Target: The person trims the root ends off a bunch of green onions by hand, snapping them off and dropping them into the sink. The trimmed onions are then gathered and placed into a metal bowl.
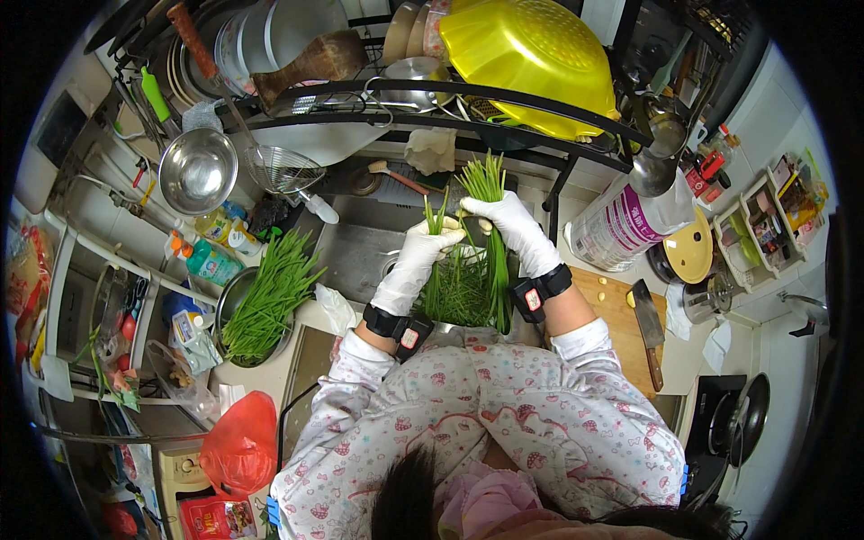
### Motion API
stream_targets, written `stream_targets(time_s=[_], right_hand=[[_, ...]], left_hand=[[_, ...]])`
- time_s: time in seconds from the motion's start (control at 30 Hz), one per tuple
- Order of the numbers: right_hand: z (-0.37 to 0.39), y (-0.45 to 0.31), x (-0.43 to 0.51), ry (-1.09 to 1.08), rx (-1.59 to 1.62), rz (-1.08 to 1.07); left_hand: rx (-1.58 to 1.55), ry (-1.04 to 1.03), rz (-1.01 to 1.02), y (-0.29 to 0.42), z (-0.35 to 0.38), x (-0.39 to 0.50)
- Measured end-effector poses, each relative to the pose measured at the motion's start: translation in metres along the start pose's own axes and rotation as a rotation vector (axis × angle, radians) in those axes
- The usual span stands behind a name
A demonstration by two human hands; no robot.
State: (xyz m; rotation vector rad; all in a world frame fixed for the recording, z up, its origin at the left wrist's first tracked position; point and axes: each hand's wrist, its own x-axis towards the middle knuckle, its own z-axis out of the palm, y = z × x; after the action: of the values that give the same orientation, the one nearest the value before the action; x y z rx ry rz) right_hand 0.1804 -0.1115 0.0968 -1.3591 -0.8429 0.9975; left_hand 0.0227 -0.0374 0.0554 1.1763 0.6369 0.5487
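Note:
My right hand, in a white glove, is closed around a bundle of green chives. The cut ends stick out above the fist and the leaves hang down past my wrist. In its white glove, my left hand pinches a few thin stalks beside the bundle. Both hands are over the stainless steel sink. Below them lies a loose mass of chives; whatever holds it is mostly hidden. More chives fill a round metal bowl on the counter to the left.
A wooden cutting board with a cleaver and peeled garlic cloves lies at right. A black dish rack spans the back, bearing a yellow basin and hanging ladles. Dish soap bottles stand at left, a red plastic bag lower left.

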Motion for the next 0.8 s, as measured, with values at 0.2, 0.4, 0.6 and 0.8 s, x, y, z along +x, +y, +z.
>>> stream_targets(time_s=[0.2, 0.4, 0.6, 0.8], right_hand=[[-0.003, 0.011, 0.003, -0.024, -0.136, -0.075], [-0.014, 0.018, 0.013, 0.070, -0.214, -0.245], [-0.022, 0.019, 0.014, 0.226, -0.306, -0.150], [-0.002, 0.016, -0.005, -0.040, -0.005, -0.136]], left_hand=[[-0.043, -0.007, 0.010, -0.003, -0.003, 0.000], [-0.069, -0.033, -0.066, -0.003, -0.006, -0.001], [-0.206, -0.115, -0.110, -0.004, -0.011, -0.004], [-0.226, -0.090, -0.117, -0.004, -0.005, -0.004]])
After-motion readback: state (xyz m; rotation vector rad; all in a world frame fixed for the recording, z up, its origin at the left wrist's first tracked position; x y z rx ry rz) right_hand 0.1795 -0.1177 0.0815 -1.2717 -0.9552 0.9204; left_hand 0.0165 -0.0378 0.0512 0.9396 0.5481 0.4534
